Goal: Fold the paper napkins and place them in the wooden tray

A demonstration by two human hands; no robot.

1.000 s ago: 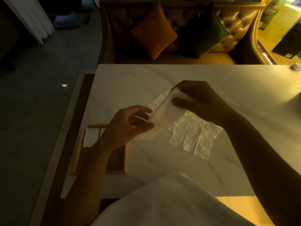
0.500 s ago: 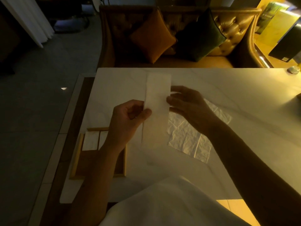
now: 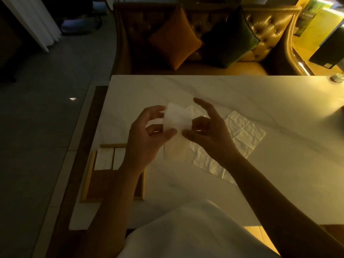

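Observation:
Both hands hold a white paper napkin [image 3: 176, 123], a narrow strip bent over at the top, above the marble table. My left hand [image 3: 147, 136] pinches its left edge between thumb and fingers. My right hand [image 3: 206, 133] pinches its right edge with the thumb, index finger raised. An unfolded creased napkin [image 3: 240, 135] lies flat on the table under and right of my right hand. The wooden tray [image 3: 87, 175] sits at the table's left edge, partly hidden by my left forearm, with two folded napkins [image 3: 104, 158] in its far end.
The white marble table [image 3: 260, 101] stretches far and right. A tufted sofa [image 3: 270, 34] with an orange cushion [image 3: 175, 43] and a dark green cushion [image 3: 230, 40] stands behind it. A small round object [image 3: 337, 77] sits at the far right edge. Floor lies left.
The napkin was lifted off the flat one and held up as a long strip; its top has now come down, folding it shorter. Both hands moved closer together.

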